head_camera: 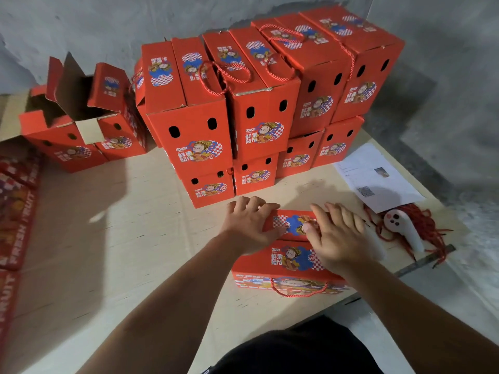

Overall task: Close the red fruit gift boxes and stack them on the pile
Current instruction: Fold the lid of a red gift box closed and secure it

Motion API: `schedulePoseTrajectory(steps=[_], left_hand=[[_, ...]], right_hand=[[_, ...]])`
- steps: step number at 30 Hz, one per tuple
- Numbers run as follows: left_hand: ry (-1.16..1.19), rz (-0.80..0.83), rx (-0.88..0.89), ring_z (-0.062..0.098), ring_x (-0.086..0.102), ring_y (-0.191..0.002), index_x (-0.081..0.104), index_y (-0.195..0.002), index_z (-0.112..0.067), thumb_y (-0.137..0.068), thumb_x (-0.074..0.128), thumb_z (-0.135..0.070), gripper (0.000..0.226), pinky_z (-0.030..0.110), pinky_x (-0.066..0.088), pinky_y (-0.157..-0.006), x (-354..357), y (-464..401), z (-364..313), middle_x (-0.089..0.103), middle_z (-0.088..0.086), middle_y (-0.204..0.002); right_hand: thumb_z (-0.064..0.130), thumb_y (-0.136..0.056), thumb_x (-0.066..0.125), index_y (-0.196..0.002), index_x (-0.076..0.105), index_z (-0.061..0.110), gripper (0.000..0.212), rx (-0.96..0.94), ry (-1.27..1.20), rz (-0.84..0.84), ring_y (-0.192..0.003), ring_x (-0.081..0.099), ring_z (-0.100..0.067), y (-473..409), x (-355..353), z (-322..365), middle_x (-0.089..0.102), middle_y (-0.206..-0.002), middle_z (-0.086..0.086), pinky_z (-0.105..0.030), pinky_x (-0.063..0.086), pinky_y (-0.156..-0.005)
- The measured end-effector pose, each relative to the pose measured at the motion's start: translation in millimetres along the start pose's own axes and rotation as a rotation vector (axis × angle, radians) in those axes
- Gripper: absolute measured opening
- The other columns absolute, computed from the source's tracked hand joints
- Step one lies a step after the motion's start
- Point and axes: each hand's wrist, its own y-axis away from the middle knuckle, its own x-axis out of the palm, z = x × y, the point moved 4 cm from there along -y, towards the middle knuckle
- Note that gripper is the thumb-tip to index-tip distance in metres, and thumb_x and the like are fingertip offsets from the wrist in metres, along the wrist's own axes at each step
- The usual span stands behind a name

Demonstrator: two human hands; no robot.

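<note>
Both hands (249, 225) (337, 238), fingers spread, press flat on a "GOOD LUCK" box (286, 255).

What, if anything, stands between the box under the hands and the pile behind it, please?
Nothing visible does. Both hands, left and right, press on the red box; only bare cardboard surface lies between it and the pile.

Counts, relative to sheet of paper (378, 176): 8 closed red boxes in pile (251, 103) left of it, 2 open boxes (81, 122) far left, 1 box (286, 255) below-left, 2 hands on it.
</note>
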Motion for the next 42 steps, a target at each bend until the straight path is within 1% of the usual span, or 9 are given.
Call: schedulePoseTrajectory(steps=[7,10,15,21,26,30,35,39,42], left_hand=[[0.055,-0.081,-0.225,0.034,0.001,-0.159,0.006,-0.165,-0.035,-0.093,0.007,-0.084,0.088,0.052,-0.001,-0.128,8,38,-34,0.007,0.006,-0.174],[-0.011,0.008,-0.042,0.039,-0.029,-0.155,-0.021,-0.162,-0.035,-0.078,0.009,-0.100,0.110,0.056,-0.022,-0.122,27,70,-58,-0.028,0.000,-0.169],[-0.250,0.007,0.210,0.037,-0.014,-0.159,-0.025,-0.159,-0.043,-0.087,0.048,-0.083,0.111,0.057,-0.025,-0.119,20,49,-31,-0.019,-0.005,-0.172],[0.353,-0.030,-0.562,0.040,0.008,-0.159,-0.013,-0.165,-0.028,-0.095,0.046,-0.075,0.103,0.056,0.015,-0.126,16,31,18,-0.002,0.007,-0.175],[1.571,0.228,-0.793,0.019,0.069,-0.108,0.075,-0.121,-0.021,-0.104,0.032,-0.069,0.067,0.035,0.051,-0.093,64,44,-44,0.077,0.007,-0.120],[1.693,-0.129,-0.839,0.018,0.072,-0.087,0.067,-0.117,-0.012,-0.108,0.052,-0.035,0.029,0.031,0.051,-0.068,57,44,-40,0.078,0.008,-0.099],[1.722,-0.254,-0.652,0.013,0.072,-0.106,0.052,-0.136,-0.025,-0.103,0.066,-0.025,0.036,0.029,0.058,-0.081,35,32,-41,0.064,0.007,-0.137],[1.526,0.132,-0.931,0.033,0.040,-0.148,0.019,-0.164,-0.035,-0.062,0.065,-0.096,0.127,0.058,0.033,-0.119,59,59,-48,0.033,0.006,-0.166],[1.762,0.336,-0.765,0.026,0.068,-0.124,0.072,-0.131,-0.034,-0.057,0.062,-0.102,0.101,0.052,0.045,-0.114,51,65,-64,0.071,0.001,-0.134]], right_hand=[[0.079,-0.096,0.020,-0.112,0.059,0.023,0.070,-0.071,0.018,-0.052,-0.099,0.057,-0.032,-17,7,-11,0.062,-0.100,-0.004,-0.044,0.038,-0.092],[0.102,-0.076,0.013,-0.105,0.059,0.026,0.094,0.007,-0.028,0.100,-0.102,0.063,-0.028,-38,1,-15,0.069,-0.107,-0.001,-0.043,0.044,-0.088],[0.113,-0.053,0.018,-0.099,0.068,0.029,0.108,0.163,-0.139,0.278,-0.082,0.067,-0.023,-52,-10,-14,0.074,-0.100,0.001,-0.032,0.039,-0.069],[0.103,-0.053,0.058,-0.118,0.071,0.028,0.100,0.462,-0.729,0.767,-0.102,0.072,-0.020,2,5,-37,0.075,-0.114,0.001,-0.034,0.056,-0.092],[0.032,-0.090,0.080,-0.110,0.074,0.023,0.022,0.437,-1.131,0.220,-0.087,0.074,-0.007,16,1,-10,0.078,-0.107,-0.003,-0.024,0.057,-0.079],[-0.001,-0.090,0.071,-0.127,0.072,0.012,0.040,0.264,-0.881,-0.242,-0.096,0.062,-0.009,20,-26,13,0.064,-0.112,0.001,-0.008,0.043,-0.090],[0.022,-0.091,0.076,-0.135,0.068,0.021,0.045,-0.063,-0.482,-0.122,-0.113,0.062,-0.024,27,-18,49,0.066,-0.128,0.001,-0.035,0.050,-0.093],[0.040,-0.089,0.076,-0.142,0.062,0.021,0.058,-0.173,-0.155,-0.223,-0.117,0.054,-0.028,35,-3,50,0.062,-0.134,-0.001,-0.044,0.052,-0.092],[0.040,-0.088,0.077,-0.142,0.062,0.018,0.061,-0.215,-0.118,-0.210,-0.118,0.053,-0.029,31,-4,51,0.061,-0.134,-0.002,-0.046,0.052,-0.094]])
